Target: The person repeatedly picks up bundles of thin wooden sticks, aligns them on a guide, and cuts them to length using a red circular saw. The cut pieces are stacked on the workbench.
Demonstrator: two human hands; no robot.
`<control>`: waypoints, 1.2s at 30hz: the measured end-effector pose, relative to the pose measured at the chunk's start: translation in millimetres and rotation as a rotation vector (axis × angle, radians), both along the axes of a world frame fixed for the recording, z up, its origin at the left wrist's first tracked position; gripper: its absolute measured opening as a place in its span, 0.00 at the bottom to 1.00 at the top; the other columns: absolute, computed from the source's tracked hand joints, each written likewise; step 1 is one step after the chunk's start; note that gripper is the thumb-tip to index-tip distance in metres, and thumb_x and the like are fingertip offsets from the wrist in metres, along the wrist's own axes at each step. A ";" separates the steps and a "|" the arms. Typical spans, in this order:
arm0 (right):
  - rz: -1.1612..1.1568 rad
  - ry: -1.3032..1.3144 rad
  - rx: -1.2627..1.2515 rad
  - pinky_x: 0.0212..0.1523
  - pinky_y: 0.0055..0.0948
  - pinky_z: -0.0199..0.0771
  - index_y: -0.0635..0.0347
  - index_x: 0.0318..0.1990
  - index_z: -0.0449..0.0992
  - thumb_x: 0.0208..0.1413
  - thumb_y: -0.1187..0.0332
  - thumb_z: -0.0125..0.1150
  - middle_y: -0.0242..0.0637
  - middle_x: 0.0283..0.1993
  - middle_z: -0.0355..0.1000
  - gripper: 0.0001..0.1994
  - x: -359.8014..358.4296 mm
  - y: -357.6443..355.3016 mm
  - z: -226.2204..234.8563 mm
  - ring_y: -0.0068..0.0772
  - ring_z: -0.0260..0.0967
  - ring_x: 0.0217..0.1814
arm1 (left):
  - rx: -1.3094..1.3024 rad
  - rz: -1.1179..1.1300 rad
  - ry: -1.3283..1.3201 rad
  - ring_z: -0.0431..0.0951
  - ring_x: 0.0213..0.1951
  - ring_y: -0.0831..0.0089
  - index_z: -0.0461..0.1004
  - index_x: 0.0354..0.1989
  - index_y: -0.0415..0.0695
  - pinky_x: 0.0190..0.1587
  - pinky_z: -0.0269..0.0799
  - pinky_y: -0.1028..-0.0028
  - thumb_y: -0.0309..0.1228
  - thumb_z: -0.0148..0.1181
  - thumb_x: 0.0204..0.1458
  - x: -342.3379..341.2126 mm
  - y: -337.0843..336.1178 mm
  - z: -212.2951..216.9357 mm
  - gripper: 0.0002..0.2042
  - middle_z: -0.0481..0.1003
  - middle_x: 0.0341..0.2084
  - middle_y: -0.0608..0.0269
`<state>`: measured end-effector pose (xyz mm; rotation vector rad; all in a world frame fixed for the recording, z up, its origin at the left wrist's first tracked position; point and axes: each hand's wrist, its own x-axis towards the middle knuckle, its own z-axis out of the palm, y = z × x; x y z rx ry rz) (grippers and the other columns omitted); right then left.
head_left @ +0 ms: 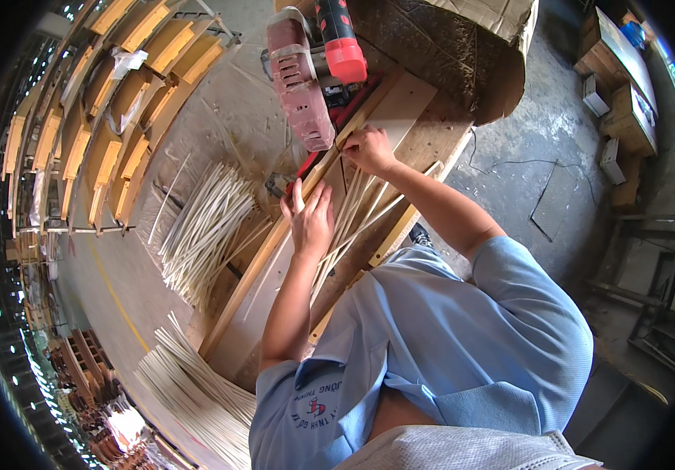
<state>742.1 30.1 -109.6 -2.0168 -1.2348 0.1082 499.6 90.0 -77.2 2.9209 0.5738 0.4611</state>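
A red miter saw (300,90) with a red-and-black handle stands at the far end of the workbench, dust on its guard. My left hand (311,223) lies along a long wooden rail (255,276) just in front of the saw, fingers stretched over its edge. Close to the saw's guard, my right hand (369,150) is closed with curled fingers against the same rail. What it pinches is hidden. Several thin pale wooden strips (353,223) lie on the bench beneath and between my forearms.
A heap of pale strips (208,227) lies left of the rail, and another bundle (192,388) sits nearer me. Racks of wooden parts (110,110) stand at far left. A large cardboard box (502,59) is beyond the bench. Wooden crates (619,86) stand at far right.
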 end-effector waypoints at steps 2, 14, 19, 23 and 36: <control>0.096 0.139 -0.073 0.54 0.43 0.73 0.46 0.37 0.89 0.51 0.60 0.72 0.31 0.40 0.84 0.08 14.4 -1.7 6.4 0.41 0.77 0.53 | -0.005 0.020 0.017 0.55 0.75 0.44 0.77 0.61 0.49 0.70 0.43 0.26 0.31 0.60 0.61 0.8 -1.1 -1.2 0.19 0.72 0.67 0.69; 0.594 0.119 -0.364 0.53 0.38 0.76 0.52 0.40 0.88 0.53 0.62 0.74 0.35 0.42 0.79 0.09 50.3 -15.4 32.5 0.42 0.76 0.51 | -0.036 0.101 0.112 0.56 0.74 0.42 0.71 0.67 0.48 0.68 0.45 0.25 0.34 0.55 0.65 7.5 -8.6 6.9 0.21 0.76 0.63 0.64; 0.528 0.161 -0.146 0.57 0.41 0.71 0.50 0.38 0.88 0.54 0.62 0.72 0.33 0.44 0.79 0.07 39.6 -7.8 20.5 0.42 0.72 0.56 | -0.075 0.142 0.099 0.57 0.72 0.42 0.70 0.69 0.50 0.69 0.46 0.30 0.36 0.54 0.66 11.9 -7.4 9.1 0.23 0.82 0.50 0.52; 0.352 -0.091 0.006 0.56 0.42 0.70 0.47 0.37 0.89 0.51 0.62 0.72 0.30 0.44 0.80 0.06 20.6 -10.4 7.3 0.40 0.72 0.56 | -0.120 0.149 0.098 0.60 0.71 0.43 0.71 0.69 0.54 0.69 0.48 0.30 0.34 0.56 0.64 12.3 -3.3 7.2 0.23 0.83 0.48 0.51; 0.116 -0.059 0.107 0.58 0.44 0.69 0.49 0.37 0.87 0.48 0.63 0.75 0.30 0.46 0.78 0.09 2.1 -8.6 -2.3 0.43 0.70 0.59 | 0.069 0.147 -0.093 0.67 0.66 0.48 0.79 0.57 0.56 0.66 0.54 0.33 0.25 0.58 0.58 15.1 5.0 -27.0 0.19 0.83 0.55 0.73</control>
